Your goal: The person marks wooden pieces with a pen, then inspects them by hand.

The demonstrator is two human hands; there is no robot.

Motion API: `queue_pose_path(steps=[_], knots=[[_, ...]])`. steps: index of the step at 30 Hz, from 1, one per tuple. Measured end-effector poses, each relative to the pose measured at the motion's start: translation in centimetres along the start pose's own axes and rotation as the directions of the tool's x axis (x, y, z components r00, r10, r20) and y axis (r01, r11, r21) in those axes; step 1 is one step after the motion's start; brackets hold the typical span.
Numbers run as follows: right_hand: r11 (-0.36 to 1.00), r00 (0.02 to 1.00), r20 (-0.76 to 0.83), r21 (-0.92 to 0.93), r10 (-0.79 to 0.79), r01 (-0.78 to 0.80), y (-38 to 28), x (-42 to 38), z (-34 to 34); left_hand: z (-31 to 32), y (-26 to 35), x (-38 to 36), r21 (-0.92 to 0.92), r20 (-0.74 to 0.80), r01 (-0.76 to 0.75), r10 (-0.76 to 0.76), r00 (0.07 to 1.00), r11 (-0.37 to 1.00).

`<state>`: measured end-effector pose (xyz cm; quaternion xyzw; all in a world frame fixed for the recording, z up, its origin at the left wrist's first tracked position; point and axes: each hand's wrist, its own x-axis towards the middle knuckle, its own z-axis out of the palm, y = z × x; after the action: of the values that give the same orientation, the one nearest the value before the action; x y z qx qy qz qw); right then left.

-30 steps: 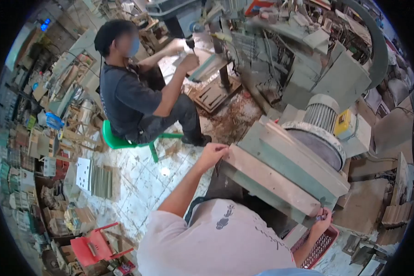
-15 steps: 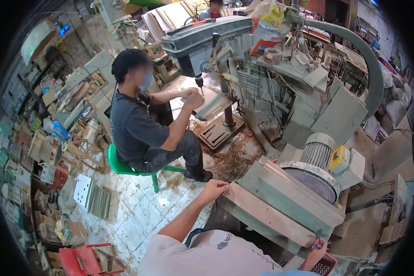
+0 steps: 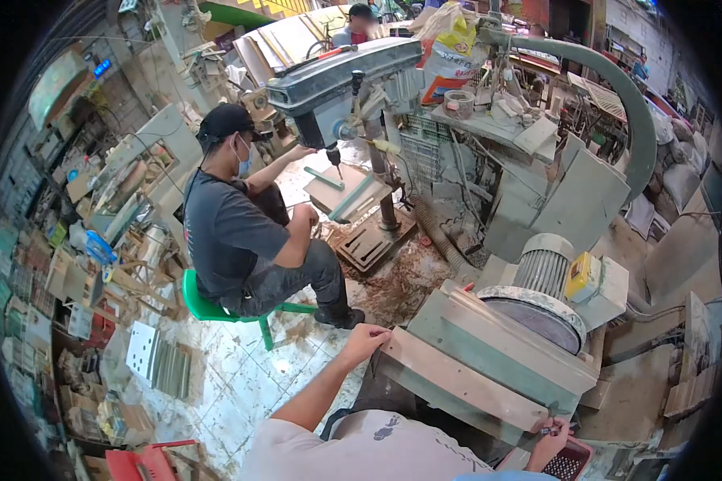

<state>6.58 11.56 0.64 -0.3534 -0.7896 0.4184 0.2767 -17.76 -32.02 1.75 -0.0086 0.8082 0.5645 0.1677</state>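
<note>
A long flat wooden board (image 3: 461, 383) lies on the green-grey table (image 3: 437, 319) of a disc sander, slanting from upper left to lower right. My left hand (image 3: 367, 343) is closed on its upper left end, thumb and fingers pinching the edge. At the lower right end, my right hand (image 3: 550, 441) has its fingers bent together against the board's tip; part of that grip is hard to make out. Past the board, the round sanding disc (image 3: 531, 325) faces the table, with a ribbed motor (image 3: 545, 268) behind it.
Across from me, a co-worker (image 3: 237, 224) sits on a green stool (image 3: 196, 301) at a drill press (image 3: 341, 76). Strips lie on the drill's work board (image 3: 322, 192). A red basket (image 3: 573, 465) is below my right hand. A red chair (image 3: 140, 463) stands at lower left.
The co-worker's hands have come away from the drill bit and moved apart, uncovering a strip on the work board. My hands keep their places at the board's ends; the view has shifted slightly.
</note>
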Motion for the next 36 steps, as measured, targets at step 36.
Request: queue_pose_path(steps=[36], knots=[[0.999,1.000,0.006,-0.034,-0.020,0.020,0.7,-0.3,0.1,-0.9,1.8,-0.7,0.193,0.078,-0.048,0.033,0.996,0.980]])
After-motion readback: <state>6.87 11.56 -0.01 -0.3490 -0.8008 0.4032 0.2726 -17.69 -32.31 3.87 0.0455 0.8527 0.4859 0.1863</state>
